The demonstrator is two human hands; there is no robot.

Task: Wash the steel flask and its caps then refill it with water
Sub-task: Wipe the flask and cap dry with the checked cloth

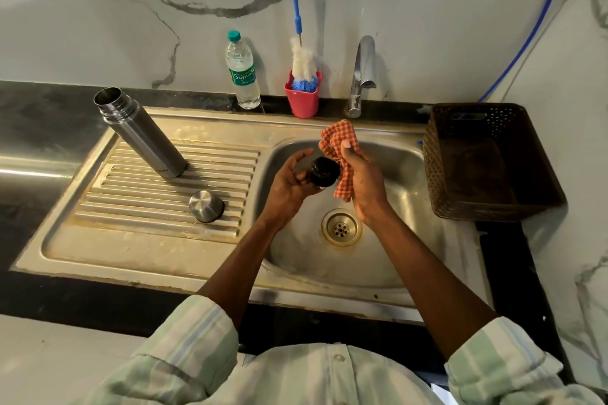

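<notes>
The steel flask (141, 133) stands upright and uncapped on the ribbed drainboard (138, 240) at the left. A steel outer cap (206, 206) sits upside down on the ribs in front of it. Over the sink basin (391, 200), my left hand (289, 186) holds the small black inner cap (324, 171) by its side. My right hand (363, 181) grips an orange checked cloth (339, 145) pressed against that cap.
A plastic water bottle (242, 71) and a pink cup (302, 99) holding a blue-handled bottle brush (304, 64) stand at the back wall. The tap (362, 76) is not running. A dark perforated basket (490, 161) sits right of the basin. The drain (341, 227) lies below my hands.
</notes>
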